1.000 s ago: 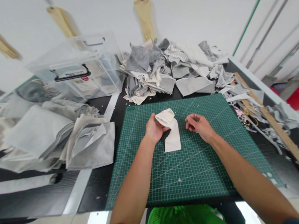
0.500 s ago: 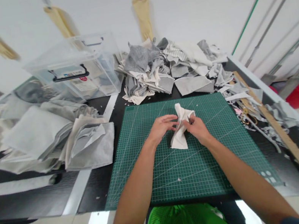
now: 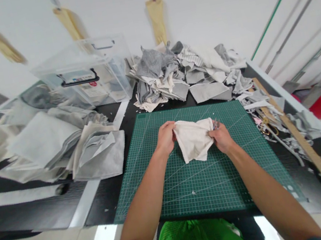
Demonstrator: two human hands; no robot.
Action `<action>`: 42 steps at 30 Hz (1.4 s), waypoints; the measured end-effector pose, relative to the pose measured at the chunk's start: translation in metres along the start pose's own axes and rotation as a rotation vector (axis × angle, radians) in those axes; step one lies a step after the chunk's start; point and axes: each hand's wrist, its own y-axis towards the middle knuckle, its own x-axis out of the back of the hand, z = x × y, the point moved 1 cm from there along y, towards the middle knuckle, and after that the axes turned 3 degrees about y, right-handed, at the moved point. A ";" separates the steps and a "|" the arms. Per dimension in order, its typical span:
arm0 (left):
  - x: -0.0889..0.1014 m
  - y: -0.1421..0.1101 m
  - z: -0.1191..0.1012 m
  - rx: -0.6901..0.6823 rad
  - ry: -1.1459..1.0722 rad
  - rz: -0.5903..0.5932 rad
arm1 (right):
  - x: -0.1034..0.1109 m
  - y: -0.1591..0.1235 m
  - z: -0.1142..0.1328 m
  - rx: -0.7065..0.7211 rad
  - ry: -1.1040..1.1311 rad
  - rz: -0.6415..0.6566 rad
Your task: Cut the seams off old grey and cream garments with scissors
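A cream-white piece of cloth (image 3: 194, 139) is stretched out over the green cutting mat (image 3: 191, 189), its lower edge hanging uneven. My left hand (image 3: 166, 137) is closed on its upper left corner. On the other side my right hand (image 3: 222, 137) pinches the cloth's right edge. A small shiny object (image 3: 216, 123) shows at the fingers of my right hand; its kind is too small to make out.
Folded grey and cream cloths (image 3: 45, 136) lie at the left, before a clear plastic box (image 3: 103, 78). Behind the mat rises a heap of fabric scraps (image 3: 157, 66). Right of it are gold-handled scissors (image 3: 269, 127), a wooden strip (image 3: 308, 147) and cloth trimmings.
The cloth was folded over in my left hand, then bunched between both hands. It is now spread wide, with my right hand, empty of cloth at first, gripping its right edge.
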 end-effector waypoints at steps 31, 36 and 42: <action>0.015 0.019 0.023 -0.102 0.244 -0.098 | 0.013 0.003 -0.002 0.010 -1.167 -0.188; 0.014 0.020 0.027 -0.058 0.313 -0.089 | 0.011 0.002 0.000 -0.048 -1.210 -0.187; 0.010 0.016 0.026 -0.230 0.738 -0.082 | 0.006 0.010 0.002 -0.070 -1.297 -0.324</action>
